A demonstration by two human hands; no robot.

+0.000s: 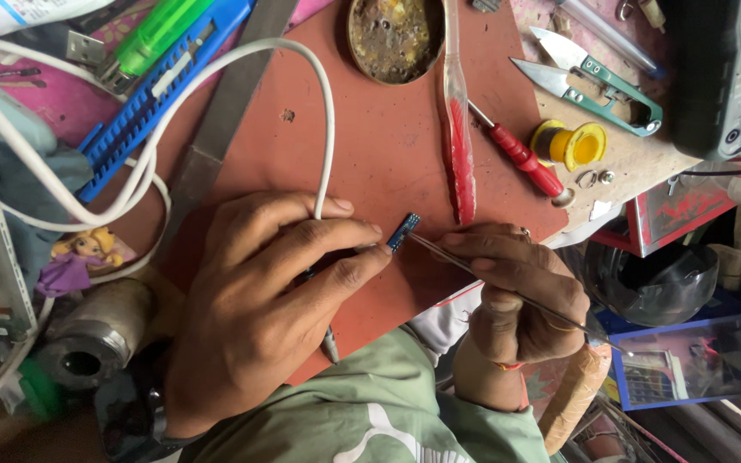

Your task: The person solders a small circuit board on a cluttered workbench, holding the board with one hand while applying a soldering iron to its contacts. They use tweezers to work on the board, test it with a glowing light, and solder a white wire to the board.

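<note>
My left hand lies on a red-brown mat, its fingertips pinching a small blue circuit board. A white cable runs in under its fingers, and a grey pointed tip sticks out below the palm. My right hand grips thin metal tweezers, whose points touch the right-hand edge of the blue board. The two hands sit close together, thumb to fingertips.
On the mat lie a round dirty tin, a red toothbrush and a red screwdriver. A yellow spool, green snips and a meter sit right. A blue toothed tool and a small doll lie left.
</note>
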